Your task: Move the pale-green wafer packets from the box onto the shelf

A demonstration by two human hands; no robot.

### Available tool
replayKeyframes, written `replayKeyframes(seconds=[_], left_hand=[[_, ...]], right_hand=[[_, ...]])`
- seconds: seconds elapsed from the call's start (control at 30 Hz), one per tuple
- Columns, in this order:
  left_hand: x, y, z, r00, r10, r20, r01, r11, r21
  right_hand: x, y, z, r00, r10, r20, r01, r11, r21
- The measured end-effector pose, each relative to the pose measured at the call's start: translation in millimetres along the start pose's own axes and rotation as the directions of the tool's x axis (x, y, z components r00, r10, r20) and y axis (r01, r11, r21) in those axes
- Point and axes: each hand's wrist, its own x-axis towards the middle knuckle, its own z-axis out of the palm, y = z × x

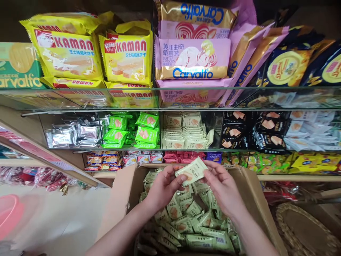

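Between my two hands a small pale green snack packet [192, 172] is held up, its printed face toward me and slightly tilted. My left hand [165, 183] pinches its left end with thumb and fingers. At the right end, my right hand [220, 180] grips it the same way. Below them stands an open cardboard box [258, 193] full of loose packets [186, 224] of the same kind. Straight ahead, a glass-fronted compartment holds stacked cream packets [183, 131] that look alike.
Yellow wafer bags [70, 57] and pink cookie bags [191, 58] line the glass shelf [119, 97] above. Green packets [145, 129] and black packets [269, 124] flank the cream ones. A pink basin [9, 215] is at left on the floor, a woven basket [282, 217] at right.
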Motion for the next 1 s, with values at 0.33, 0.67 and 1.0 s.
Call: replayKeyframes(seconds=[0.33, 0.67, 1.0], left_hand=[[-7, 0, -20.5, 0.993, 0.012, -0.121, -0.003, 0.997, 0.075], [5, 12, -23.2, 0.99, 0.003, -0.143, -0.019, 0.994, -0.109], [1, -3, -27.8, 0.997, -0.057, 0.057, 0.069, 0.968, -0.241]], right_hand=[[3, -14, 2, 0.98, 0.015, 0.199, 0.08, 0.886, -0.457], [24, -24, 20, 0.994, 0.055, 0.093, -0.024, 0.952, -0.305], [60, -58, 39, 0.888, -0.117, 0.445, 0.449, 0.431, -0.782]])
